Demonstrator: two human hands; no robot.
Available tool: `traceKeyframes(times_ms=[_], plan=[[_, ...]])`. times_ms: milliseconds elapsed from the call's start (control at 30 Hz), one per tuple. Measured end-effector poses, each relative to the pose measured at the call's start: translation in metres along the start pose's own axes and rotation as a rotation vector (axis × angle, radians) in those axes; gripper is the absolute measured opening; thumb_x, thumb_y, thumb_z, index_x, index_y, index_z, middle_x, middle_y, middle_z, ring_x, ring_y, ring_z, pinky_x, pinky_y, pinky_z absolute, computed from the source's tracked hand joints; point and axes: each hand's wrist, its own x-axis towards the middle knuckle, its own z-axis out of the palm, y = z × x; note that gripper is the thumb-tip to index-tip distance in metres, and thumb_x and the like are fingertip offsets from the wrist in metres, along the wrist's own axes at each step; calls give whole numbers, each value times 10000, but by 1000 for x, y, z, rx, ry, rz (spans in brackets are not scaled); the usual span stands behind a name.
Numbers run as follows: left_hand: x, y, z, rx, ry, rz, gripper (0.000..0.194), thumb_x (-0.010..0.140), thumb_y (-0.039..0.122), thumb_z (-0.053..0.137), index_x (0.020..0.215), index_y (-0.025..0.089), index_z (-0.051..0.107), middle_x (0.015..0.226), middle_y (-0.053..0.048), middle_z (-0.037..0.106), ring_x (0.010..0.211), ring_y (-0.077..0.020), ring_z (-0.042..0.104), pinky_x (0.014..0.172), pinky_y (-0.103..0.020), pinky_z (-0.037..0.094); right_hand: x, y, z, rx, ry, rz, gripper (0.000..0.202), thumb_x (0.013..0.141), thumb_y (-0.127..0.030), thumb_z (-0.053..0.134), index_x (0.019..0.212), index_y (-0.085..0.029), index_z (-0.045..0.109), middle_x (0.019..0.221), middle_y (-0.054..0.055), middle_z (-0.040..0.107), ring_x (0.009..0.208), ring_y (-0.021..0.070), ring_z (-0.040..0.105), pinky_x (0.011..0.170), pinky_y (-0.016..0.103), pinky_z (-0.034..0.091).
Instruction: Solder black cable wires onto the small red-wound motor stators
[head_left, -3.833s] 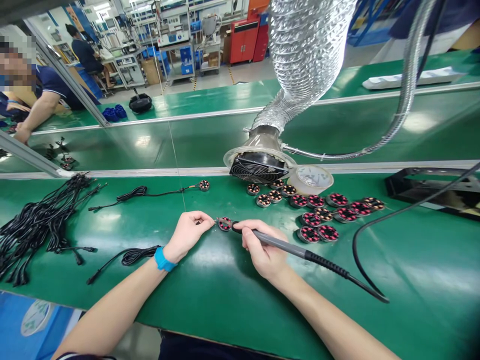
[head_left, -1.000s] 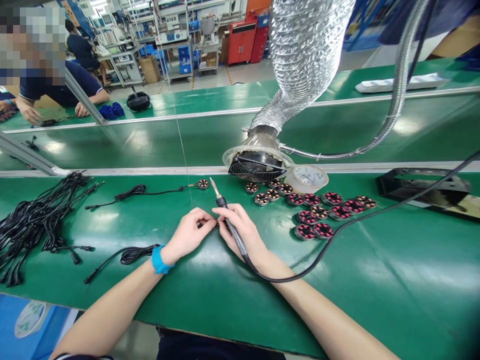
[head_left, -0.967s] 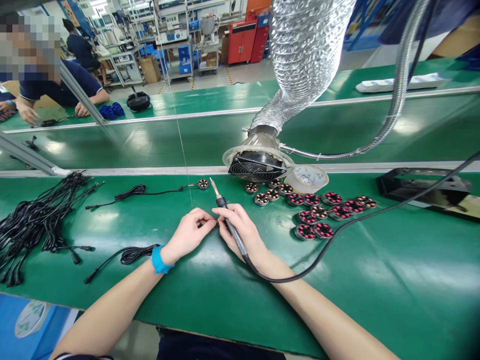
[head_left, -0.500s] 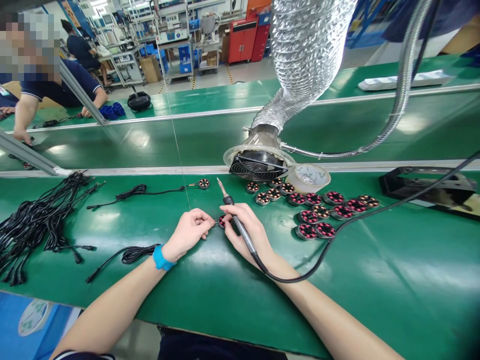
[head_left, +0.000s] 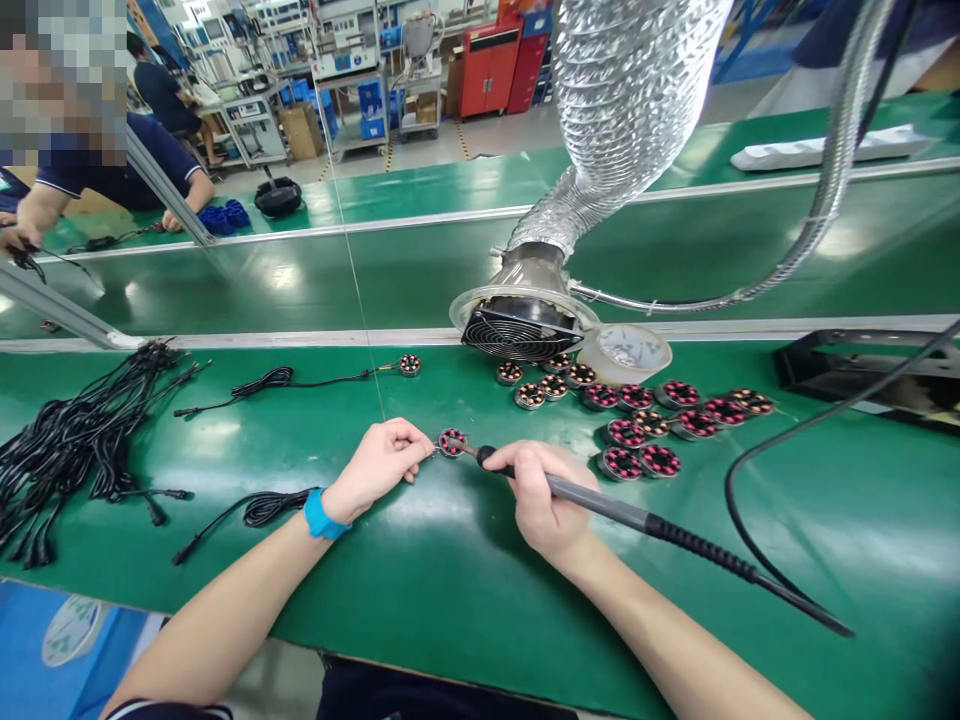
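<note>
My left hand (head_left: 386, 460), a blue band on its wrist, is closed in a pinch on a thin wire at the left edge of a small round motor stator (head_left: 451, 442). The stator lies on the green table with its pink-red windings facing up. In my right hand (head_left: 551, 495) is a soldering iron (head_left: 600, 503), gripped like a pen. Its tip points left and reaches the stator's right side; exact contact is too small to tell. A coiled black cable (head_left: 274, 508) runs under my left wrist. A thin strand (head_left: 356, 270) hangs from above down to my left hand.
Several stators (head_left: 649, 425) stand to the right, near a round tub (head_left: 626, 352) and a fume extractor fan (head_left: 517, 332). Black cables (head_left: 75, 430) are heaped at left. Another stator (head_left: 409, 365) has a cable attached. A co-worker (head_left: 150, 165) sits across the table.
My right hand has moved right and turned the soldering iron from pointing up and away to pointing left at the stator. It no longer touches the stator. My left hand stays in place.
</note>
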Motion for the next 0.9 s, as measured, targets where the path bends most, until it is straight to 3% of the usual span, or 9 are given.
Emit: traceKeyframes(times_ms=[900], plan=[[-1, 2, 0, -7, -30, -10, 290, 763, 414, 708, 779, 131, 646, 679, 3, 571, 556, -90, 508, 552, -231, 432, -1, -5, 2, 23, -28, 37, 401, 993, -249, 404, 678, -231, 652, 549, -24, 642, 444, 127, 590, 520, 274, 497]])
